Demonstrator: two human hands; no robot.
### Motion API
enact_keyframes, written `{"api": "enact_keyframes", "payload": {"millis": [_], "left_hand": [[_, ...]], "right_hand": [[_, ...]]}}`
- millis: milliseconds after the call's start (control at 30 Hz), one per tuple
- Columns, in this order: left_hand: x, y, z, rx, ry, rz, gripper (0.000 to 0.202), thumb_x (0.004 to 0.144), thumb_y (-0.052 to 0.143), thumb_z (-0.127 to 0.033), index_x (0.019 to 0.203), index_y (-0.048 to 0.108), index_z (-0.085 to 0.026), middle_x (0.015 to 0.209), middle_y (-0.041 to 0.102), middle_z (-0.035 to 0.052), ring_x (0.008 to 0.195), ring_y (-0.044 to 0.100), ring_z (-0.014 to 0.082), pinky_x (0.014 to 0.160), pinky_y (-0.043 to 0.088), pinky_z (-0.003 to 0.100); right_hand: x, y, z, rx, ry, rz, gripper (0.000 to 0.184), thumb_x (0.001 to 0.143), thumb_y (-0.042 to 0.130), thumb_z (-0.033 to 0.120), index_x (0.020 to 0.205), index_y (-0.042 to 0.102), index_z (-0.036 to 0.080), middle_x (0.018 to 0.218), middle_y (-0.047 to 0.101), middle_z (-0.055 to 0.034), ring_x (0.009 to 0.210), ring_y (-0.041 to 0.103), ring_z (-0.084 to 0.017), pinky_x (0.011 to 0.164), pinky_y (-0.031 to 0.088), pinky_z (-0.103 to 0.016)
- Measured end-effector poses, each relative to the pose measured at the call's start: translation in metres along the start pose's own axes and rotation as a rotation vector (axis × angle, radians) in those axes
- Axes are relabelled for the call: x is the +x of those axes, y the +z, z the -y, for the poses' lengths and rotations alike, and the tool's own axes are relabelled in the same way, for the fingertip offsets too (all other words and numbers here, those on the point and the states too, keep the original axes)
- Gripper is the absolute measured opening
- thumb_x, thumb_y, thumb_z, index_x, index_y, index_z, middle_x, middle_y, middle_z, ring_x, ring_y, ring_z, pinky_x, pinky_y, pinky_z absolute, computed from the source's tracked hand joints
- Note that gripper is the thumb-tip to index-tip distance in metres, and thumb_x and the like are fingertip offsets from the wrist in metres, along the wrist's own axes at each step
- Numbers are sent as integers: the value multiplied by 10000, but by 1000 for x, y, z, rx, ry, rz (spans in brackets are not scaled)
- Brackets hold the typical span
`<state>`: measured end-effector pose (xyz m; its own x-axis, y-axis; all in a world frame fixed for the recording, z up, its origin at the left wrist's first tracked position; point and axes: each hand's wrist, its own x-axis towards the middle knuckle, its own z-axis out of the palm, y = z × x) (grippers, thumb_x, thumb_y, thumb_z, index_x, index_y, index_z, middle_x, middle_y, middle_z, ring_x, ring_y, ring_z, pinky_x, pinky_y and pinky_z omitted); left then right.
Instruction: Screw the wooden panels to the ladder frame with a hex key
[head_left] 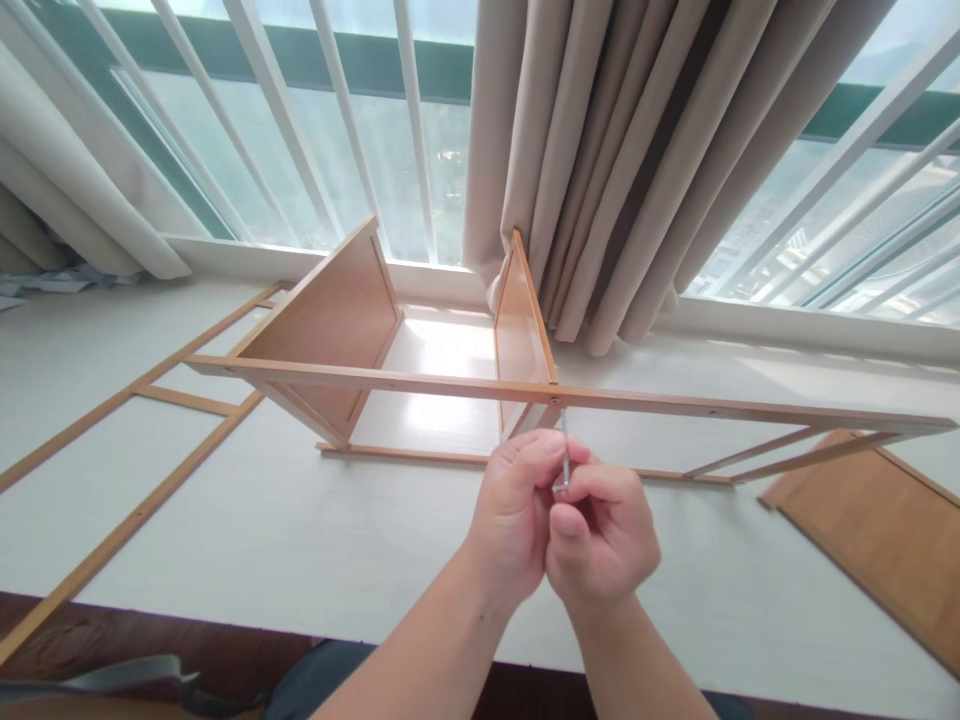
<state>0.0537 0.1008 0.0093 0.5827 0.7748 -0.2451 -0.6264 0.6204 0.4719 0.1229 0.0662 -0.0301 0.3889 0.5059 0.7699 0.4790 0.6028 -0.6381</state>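
A thin metal hex key (565,465) stands roughly upright in view, with its short bent end towards me. My left hand (519,505) is closed, its thumb and index finger pinching the shaft. My right hand (606,530) is curled against the left, its index finger at the bent end; whether it grips the key too is hard to tell. The key's far tip is close below a screw (555,400) in the long rail of a wooden shelf frame (450,385) lying on its side. Two wooden panels, a left one (322,310) and a right one (521,315), stand up within the frame.
A ladder-like wooden frame (187,400) lies at left on the pale surface (360,560). Another wooden panel (870,540) lies at right. Behind are beige curtains (592,150) and a barred window (300,130). The surface's front edge is near my body.
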Motion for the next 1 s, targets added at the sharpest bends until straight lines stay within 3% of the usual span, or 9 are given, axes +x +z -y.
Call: {"api": "enact_keyframes", "payload": {"millis": [133, 267, 467, 1000], "left_hand": [[4, 2, 3, -65, -51, 29, 389, 626, 920, -441, 708, 705, -127, 603, 485, -41, 592, 465, 77, 602, 405, 205], [6, 2, 1, -105, -40, 69, 372, 620, 923, -418, 700, 706, -126, 625, 566, -16, 612, 509, 86, 630, 445, 202], [13, -3, 2, -107, -41, -9, 371, 580, 952, -385, 668, 704, -124, 626, 621, -11, 603, 570, 81, 607, 461, 174], [18, -8, 8, -192, -44, -48, 296, 642, 923, -315, 702, 704, -125, 660, 657, -12, 626, 618, 76, 616, 496, 154]], "right_hand": [[8, -6, 0, -159, -47, 30, 209, 956, 697, 315, 822, 559, 235, 645, 507, 59, 572, 572, -133, 551, 507, -257], [11, -3, -4, -171, -107, -2, 207, 924, 746, 324, 863, 567, 241, 643, 484, 74, 565, 558, -127, 543, 511, -248], [-1, 0, -19, -224, -32, -34, 220, 921, 760, 390, 946, 604, 236, 675, 545, 66, 604, 609, -136, 616, 577, -274], [1, -2, -21, -118, 30, 1, 181, 903, 791, 306, 944, 633, 229, 681, 559, 64, 599, 570, -122, 568, 495, -244]]}}
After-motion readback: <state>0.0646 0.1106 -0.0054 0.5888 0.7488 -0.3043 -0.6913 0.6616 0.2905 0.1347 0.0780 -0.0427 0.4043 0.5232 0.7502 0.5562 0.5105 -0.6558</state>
